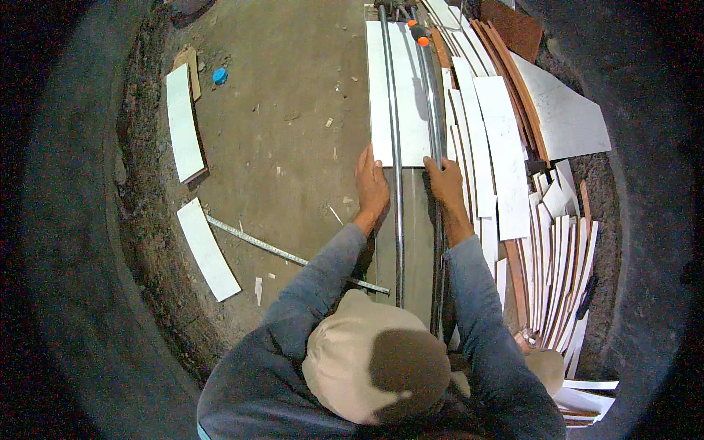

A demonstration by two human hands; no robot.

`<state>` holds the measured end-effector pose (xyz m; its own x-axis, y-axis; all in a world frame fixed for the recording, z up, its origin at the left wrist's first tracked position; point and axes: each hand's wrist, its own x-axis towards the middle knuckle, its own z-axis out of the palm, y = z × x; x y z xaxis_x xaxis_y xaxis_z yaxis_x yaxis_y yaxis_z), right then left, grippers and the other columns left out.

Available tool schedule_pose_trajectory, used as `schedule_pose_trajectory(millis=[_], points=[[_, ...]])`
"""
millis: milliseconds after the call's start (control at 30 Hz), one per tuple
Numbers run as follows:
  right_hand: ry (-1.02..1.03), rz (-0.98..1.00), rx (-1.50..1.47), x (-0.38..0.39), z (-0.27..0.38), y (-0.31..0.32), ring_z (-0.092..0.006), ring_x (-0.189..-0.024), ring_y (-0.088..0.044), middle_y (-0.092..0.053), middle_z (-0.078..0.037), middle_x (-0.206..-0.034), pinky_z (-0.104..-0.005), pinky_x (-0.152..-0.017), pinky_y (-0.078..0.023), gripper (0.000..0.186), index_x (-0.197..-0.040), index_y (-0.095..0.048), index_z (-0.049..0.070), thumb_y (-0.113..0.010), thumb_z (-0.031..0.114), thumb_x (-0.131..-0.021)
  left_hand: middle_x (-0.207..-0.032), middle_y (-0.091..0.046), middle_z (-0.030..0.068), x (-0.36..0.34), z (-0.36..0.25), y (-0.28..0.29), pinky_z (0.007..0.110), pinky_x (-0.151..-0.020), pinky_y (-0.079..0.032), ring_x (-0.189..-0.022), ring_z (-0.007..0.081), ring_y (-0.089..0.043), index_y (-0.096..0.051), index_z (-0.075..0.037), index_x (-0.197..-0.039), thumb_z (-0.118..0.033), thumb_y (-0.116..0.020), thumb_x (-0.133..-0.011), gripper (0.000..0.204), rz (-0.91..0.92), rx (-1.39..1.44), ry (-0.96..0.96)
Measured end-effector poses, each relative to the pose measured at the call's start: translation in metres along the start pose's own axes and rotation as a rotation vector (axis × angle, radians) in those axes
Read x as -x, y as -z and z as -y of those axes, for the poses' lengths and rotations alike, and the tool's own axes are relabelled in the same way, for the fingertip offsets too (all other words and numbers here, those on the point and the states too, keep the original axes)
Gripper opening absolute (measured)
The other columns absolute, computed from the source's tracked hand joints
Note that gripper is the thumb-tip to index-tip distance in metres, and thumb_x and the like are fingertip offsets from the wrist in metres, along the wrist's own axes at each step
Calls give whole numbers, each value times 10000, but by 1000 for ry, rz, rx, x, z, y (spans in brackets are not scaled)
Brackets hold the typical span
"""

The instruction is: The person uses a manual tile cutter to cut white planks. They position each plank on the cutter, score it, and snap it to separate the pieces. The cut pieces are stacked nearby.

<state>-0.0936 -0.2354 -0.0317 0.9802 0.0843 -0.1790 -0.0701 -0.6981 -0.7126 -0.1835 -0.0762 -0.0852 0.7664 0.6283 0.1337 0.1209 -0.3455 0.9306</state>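
A large white tile [381, 95] lies on the bed of a manual tile cutter, under its two long metal rails [396, 213]. My left hand [372, 185] grips the tile's near left corner, thumb on the white face and the other fingers partly hidden at its edge. At the near right corner, my right hand [446, 187] holds the same tile beside the right rail, with a fingertip at its front edge. The cutter's dark carriage with orange ends [419, 34] sits at the far end of the rails.
Many white tile strips [502, 154] are stacked along the right, with narrow offcuts [561, 264] nearer. A brown-backed piece [513, 29] lies far right. On the dusty floor at left are two white strips [185, 121], a blue cap-like object [220, 75] and a long ruler [257, 242].
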Motion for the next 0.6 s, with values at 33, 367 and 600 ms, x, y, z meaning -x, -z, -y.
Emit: schedule_pose_trajectory(millis=[33, 367, 600], points=[[-27, 5, 19, -1, 0, -1, -478, -1200, -617, -627, -340, -1293, -502, -1034, -495, 631, -1239, -670, -90, -671, 471, -949, -1511, -495, 258, -1, 1, -1, 476, -1186, -341, -1388, 433, -461, -464, 38, -1512, -95, -442, -1065, 467, -11, -9, -22], [-44, 105, 46, -8, -7, -3, -479, -1225, -606, -623, -353, -1302, -511, -1057, -486, 680, -1255, -646, -116, -675, 490, -948, -1537, -479, 253, 1, 6, -1, 483, -1200, -317, -1422, 425, -438, -466, 34, -1517, -130, -453, -1081, 466, -25, -55, -61], [-68, 186, -21, -8, 4, 2, -463, -1091, -671, -685, -322, -1170, -505, -944, -533, 590, -1128, -706, -85, -693, 476, -947, -1530, -494, 257, 2, 9, -3, 488, -1198, -319, -1420, 436, -443, -471, 28, -1516, -147, -446, -1081, 469, -20, -19, -42]])
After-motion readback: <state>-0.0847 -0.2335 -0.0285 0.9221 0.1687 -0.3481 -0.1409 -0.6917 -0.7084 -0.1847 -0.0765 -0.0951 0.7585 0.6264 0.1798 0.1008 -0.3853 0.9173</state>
